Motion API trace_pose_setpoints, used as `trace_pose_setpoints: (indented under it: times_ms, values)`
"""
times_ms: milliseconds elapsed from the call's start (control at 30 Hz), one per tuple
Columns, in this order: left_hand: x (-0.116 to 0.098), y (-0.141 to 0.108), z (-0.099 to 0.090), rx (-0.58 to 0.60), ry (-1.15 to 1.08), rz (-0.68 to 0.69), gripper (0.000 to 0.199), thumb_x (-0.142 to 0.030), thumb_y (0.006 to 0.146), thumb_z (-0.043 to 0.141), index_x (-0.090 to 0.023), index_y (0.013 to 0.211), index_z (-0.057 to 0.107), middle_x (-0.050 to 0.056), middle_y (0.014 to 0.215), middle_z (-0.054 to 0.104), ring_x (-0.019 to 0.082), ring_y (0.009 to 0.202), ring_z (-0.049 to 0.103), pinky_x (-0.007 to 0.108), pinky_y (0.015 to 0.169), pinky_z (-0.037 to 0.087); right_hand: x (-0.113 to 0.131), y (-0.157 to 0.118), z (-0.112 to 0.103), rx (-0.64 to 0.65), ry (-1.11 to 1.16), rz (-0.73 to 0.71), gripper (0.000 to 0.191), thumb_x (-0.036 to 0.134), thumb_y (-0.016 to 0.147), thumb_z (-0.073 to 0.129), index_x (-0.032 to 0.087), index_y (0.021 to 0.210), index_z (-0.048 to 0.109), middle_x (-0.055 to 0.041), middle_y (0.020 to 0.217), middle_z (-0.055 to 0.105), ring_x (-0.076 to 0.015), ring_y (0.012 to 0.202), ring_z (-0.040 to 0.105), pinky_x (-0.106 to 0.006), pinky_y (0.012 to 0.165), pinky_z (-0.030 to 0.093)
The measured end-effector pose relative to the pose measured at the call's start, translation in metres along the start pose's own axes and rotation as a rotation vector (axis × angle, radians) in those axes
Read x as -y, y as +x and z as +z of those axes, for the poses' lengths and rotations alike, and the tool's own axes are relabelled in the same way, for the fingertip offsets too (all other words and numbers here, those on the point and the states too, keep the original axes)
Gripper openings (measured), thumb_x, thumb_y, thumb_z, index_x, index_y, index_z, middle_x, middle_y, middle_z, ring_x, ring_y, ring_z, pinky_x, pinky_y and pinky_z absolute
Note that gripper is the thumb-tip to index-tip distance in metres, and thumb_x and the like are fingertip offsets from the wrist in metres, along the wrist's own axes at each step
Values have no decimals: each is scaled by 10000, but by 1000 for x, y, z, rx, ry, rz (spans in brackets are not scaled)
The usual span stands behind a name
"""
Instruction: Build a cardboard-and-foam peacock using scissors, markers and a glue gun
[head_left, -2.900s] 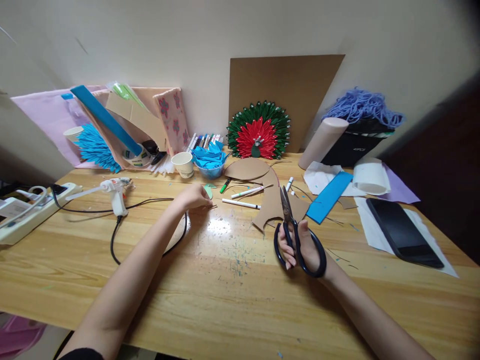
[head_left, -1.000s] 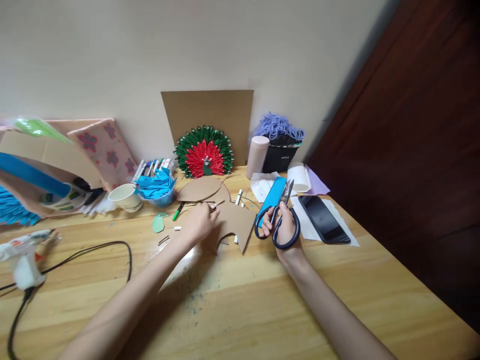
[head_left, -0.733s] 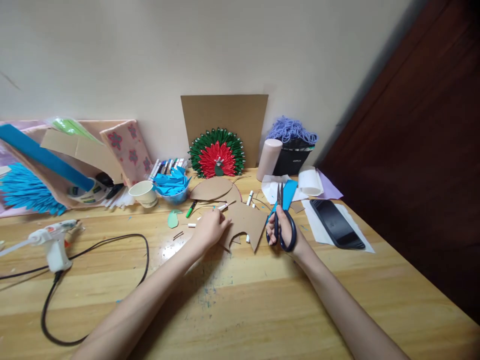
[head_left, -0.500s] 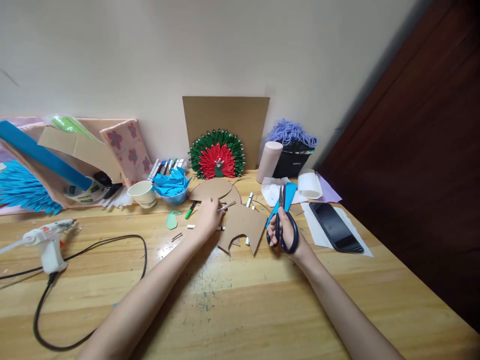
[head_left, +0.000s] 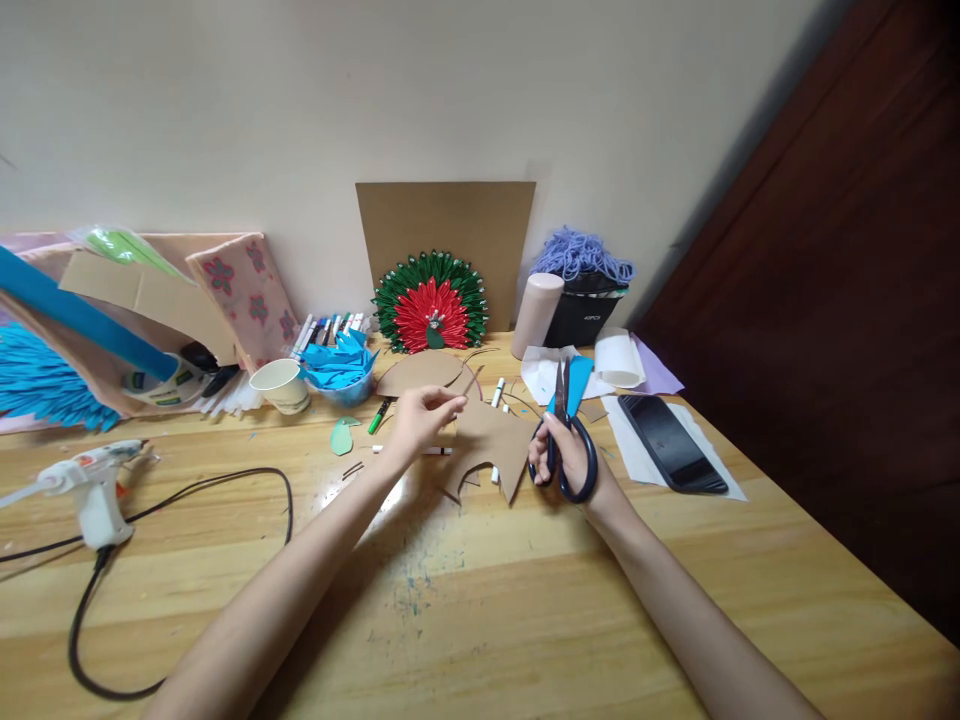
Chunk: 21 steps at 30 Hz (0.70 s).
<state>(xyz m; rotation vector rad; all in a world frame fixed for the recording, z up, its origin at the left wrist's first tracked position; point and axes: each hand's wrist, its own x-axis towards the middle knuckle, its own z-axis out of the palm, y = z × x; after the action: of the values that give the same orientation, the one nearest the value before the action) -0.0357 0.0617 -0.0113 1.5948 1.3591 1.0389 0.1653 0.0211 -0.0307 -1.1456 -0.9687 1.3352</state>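
- scissors (head_left: 561,402): large, with dull grey blades and black handles that form two wide loops. they are held above the table (head_left: 487,620), just right of the cut cardboard piece (head_left: 491,432), blades pointing away from the person and nearly together, a flat blue strip (head_left: 579,378) behind them.
- right hand (head_left: 568,447): palm turned up, gripping the scissors by the handles, fingers curled in.
- left hand (head_left: 420,420): thumb and fingers pinched on a thin brown strip (head_left: 475,381), which slants up to the right above the cardboard.
- the cut cardboard piece: flat and brown, with a curved notch in its near edge and pointed corners.
- clear bowl (head_left: 351,394): heaped above its rim with blue paper pieces (head_left: 337,362).
- white paper cup (head_left: 285,400): upright just left of the bowl, mouth up; its bottom is out of sight.
- black bag (head_left: 581,318): purple yarn (head_left: 579,257) piled over its top.
- half a second ago the thin brown strip lay flatter; now it tilts up more steeply. the scissors have hardly shifted.
- about three seconds ago the left hand was low beside the green cutout (head_left: 341,437), and the view faced further left.
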Motion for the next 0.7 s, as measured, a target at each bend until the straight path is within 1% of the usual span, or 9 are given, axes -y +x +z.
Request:
trace_pose_setpoints:
  times_ms: [67,133,200,267,367,467,533,600,700]
  values:
    - [-11,-12,8,135,-175,-42,281,-381,696,678,-119,800,678,62,748,703,153,681,632,263,663,487,1,-3,1,4,-38,-99,392,492,632,716,164,691,510,-6,531,639,-98,353,530,-209,376,462]
    - [-21,-22,15,204,-312,-33,271,-352,649,725,-123,783,669,49,748,698,137,682,628,264,687,494,2,-7,1,27,-45,-141,351,395,626,756,163,752,525,-11,576,661,-119,439,584,-225,454,504]
    - [-29,-30,18,196,-426,31,249,-307,622,752,-130,771,658,41,759,693,134,703,631,272,712,502,1,-9,3,91,-18,-116,329,367,643,752,166,762,520,-16,609,674,-119,458,587,-238,477,515]
    - [-36,-33,15,149,-457,152,198,-271,634,750,-139,750,659,40,763,684,139,726,631,280,722,508,0,-11,6,161,14,-83,303,384,684,717,159,731,521,-32,660,685,-96,427,556,-235,458,505]
    - [-42,-34,6,111,-301,402,80,-232,704,702,-157,727,685,52,815,657,147,801,616,286,754,498,-2,-14,11,193,56,-46,309,414,713,684,143,690,535,-25,648,668,-76,401,530,-211,420,476]
    - [-42,-35,1,162,-64,603,42,-216,733,679,-184,728,706,53,859,612,147,836,586,296,782,477,-1,-15,15,193,132,-24,318,396,656,734,149,688,536,7,623,641,-70,401,526,-206,422,475]
    - [-40,-36,3,219,68,680,47,-218,744,668,-203,725,709,48,857,592,148,834,567,300,775,469,2,-16,16,179,166,-15,326,361,608,773,155,695,536,27,599,619,-72,411,526,-210,432,481]
    - [-37,-37,6,263,155,727,69,-214,764,646,-215,738,711,49,866,586,153,844,555,296,764,463,6,-17,16,159,171,0,340,331,565,799,158,689,534,45,538,582,-81,418,526,-213,438,482]
    - [-35,-38,10,297,172,751,84,-210,778,628,-212,761,710,56,882,587,153,852,557,291,761,462,10,-17,15,128,174,14,358,320,525,815,159,673,532,54,488,553,-83,412,513,-204,421,464]
